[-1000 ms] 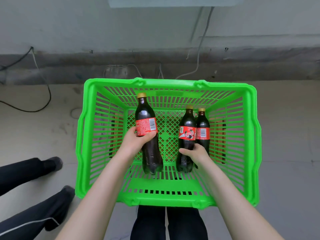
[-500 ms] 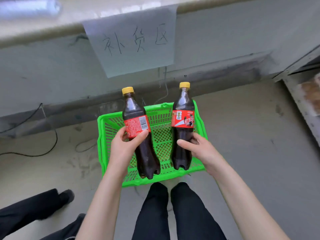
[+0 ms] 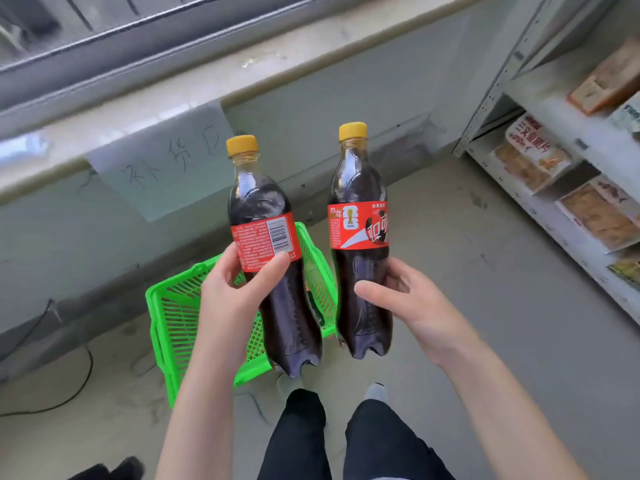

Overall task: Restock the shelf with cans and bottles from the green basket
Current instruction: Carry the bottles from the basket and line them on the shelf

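**Grip, left and right**

Shelf (image 3: 554, 109), stocked with packets (image 3: 530, 150), stands off to the right of my right hand (image 3: 412, 306). Basket (image 3: 180, 317) sits on the floor beneath my left hand (image 3: 235, 299). My hands are apart, each wrapped round its own upright cola bottle. The left bottle (image 3: 266, 199) is gripped at the label, over the basket. The right bottle (image 3: 360, 230) is gripped below the label, beside the basket. Yellow caps (image 3: 242, 145) top both.

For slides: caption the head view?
Left hand grips left cola bottle, right hand grips right cola bottle, green basket below, shelf at right.
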